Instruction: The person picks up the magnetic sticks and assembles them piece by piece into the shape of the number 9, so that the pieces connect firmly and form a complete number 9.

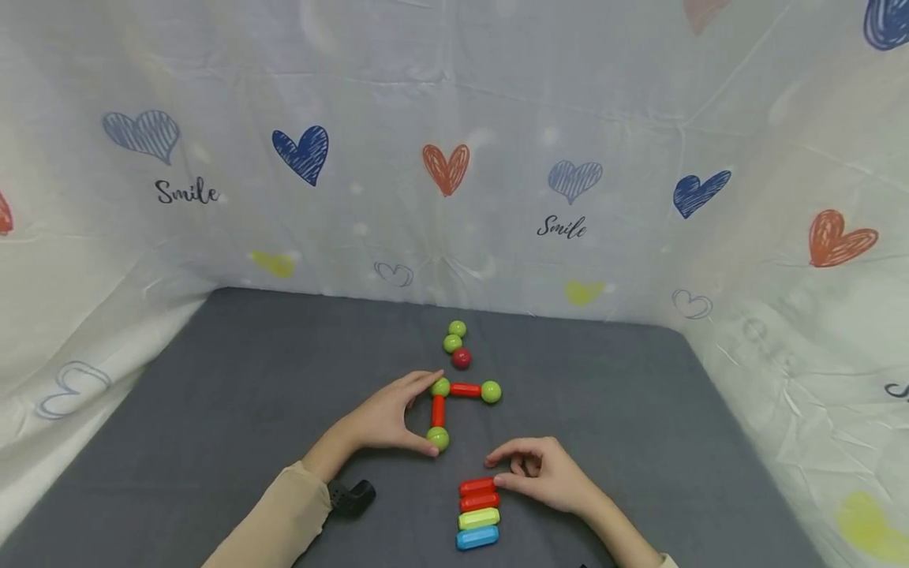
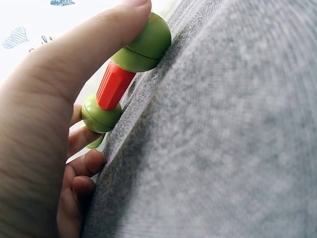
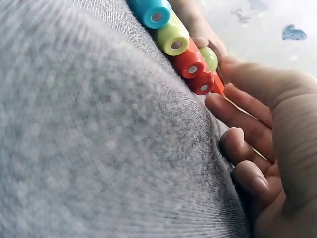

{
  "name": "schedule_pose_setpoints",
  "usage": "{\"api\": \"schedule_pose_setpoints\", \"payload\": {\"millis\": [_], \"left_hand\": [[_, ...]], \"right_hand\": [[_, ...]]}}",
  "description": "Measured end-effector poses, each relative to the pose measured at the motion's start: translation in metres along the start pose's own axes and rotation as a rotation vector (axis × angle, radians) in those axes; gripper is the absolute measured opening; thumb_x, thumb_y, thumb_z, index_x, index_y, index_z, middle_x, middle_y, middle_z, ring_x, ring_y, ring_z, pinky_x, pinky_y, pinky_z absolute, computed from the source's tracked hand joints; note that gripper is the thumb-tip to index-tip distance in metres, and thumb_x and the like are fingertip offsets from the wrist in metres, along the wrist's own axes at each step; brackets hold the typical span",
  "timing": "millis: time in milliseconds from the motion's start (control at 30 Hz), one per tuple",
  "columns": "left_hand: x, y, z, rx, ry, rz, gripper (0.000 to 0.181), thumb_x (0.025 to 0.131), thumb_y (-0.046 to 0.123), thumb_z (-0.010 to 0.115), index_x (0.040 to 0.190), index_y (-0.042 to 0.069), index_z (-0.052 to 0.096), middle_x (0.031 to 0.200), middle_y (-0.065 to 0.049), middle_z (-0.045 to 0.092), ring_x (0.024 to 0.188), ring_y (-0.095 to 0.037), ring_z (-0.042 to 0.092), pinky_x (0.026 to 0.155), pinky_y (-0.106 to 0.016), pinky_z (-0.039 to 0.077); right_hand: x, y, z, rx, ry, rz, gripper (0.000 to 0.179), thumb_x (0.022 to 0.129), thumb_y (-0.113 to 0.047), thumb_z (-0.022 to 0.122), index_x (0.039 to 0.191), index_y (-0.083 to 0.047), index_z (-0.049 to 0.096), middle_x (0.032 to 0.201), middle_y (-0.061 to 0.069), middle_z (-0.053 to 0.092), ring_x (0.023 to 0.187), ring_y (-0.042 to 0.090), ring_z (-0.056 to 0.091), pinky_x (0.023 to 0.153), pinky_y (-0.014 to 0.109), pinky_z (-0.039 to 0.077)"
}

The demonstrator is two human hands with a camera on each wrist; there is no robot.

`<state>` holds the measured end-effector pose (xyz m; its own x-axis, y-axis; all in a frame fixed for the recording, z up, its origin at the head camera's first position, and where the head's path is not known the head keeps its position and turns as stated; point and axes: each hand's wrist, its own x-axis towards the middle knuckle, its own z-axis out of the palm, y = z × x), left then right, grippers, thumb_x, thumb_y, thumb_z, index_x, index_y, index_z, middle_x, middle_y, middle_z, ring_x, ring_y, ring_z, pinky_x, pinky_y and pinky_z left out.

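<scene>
Left hand (image 1: 387, 414): thumb and finger clamped on a corner piece (image 1: 438, 412) of green balls (image 1: 491, 392) and red sticks (image 1: 465, 390), on grey table (image 1: 604, 379).
Right hand (image 1: 550, 476): thumb and forefinger apart at the loose red stick (image 1: 477, 486); contact unclear.
Writing (image 1: 188, 191): "Smile", twice, on white cloth (image 1: 383, 189) among hearts (image 1: 301, 155).

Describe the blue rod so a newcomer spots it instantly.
On the grey table, find the row of four rods near the bottom of the head view. The blue rod is the row's nearest, beside the yellow rod. It's the only blue one; the other two are red.
</scene>
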<state>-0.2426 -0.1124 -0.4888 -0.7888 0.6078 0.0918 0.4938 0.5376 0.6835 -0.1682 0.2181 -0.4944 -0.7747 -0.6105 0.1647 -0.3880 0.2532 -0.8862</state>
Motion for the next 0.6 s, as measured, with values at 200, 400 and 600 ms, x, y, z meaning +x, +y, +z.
{"api": "schedule_pose_setpoints", "payload": {"millis": [200, 400, 600], "left_hand": [[-0.0011, 0.0017, -0.0016, 0.002, -0.009, -0.012, 0.12, 0.074, 0.063, 0.092, 0.169, 0.02, 0.033, 0.163, -0.004, 0.043, 0.147, -0.027, 0.046, 0.116, -0.057, 0.042], [-0.0006, 0.002, -0.0017, 0.002, -0.004, -0.011, 0.12, 0.073, 0.063, 0.092, 0.169, 0.019, 0.033, 0.163, -0.004, 0.043, 0.148, -0.028, 0.045, 0.117, -0.058, 0.041], [-0.0009, 0.002, -0.0008, -0.005, -0.007, -0.006, 0.12, 0.074, 0.063, 0.092, 0.169, 0.019, 0.033, 0.163, -0.004, 0.043, 0.148, -0.027, 0.045, 0.117, -0.057, 0.041]], "right_hand": [[0.001, -0.0019, -0.0003, -0.011, -0.042, -0.019, 0.019, 0.097, -0.019, 0.08, 0.116, -0.014, 0.08, 0.085, -0.001, 0.071, 0.06, -0.003, 0.045, 0.048, 0.019, 0.036], [0.0014, -0.0011, -0.001, -0.026, -0.061, -0.045, 0.018, 0.098, -0.018, 0.08, 0.115, -0.016, 0.08, 0.081, 0.0, 0.068, 0.061, -0.005, 0.044, 0.049, 0.017, 0.035], [0.0009, -0.0006, -0.0006, -0.036, -0.069, -0.063, 0.018, 0.098, -0.018, 0.079, 0.115, -0.016, 0.081, 0.083, -0.001, 0.069, 0.063, -0.005, 0.045, 0.049, 0.017, 0.035]]}}
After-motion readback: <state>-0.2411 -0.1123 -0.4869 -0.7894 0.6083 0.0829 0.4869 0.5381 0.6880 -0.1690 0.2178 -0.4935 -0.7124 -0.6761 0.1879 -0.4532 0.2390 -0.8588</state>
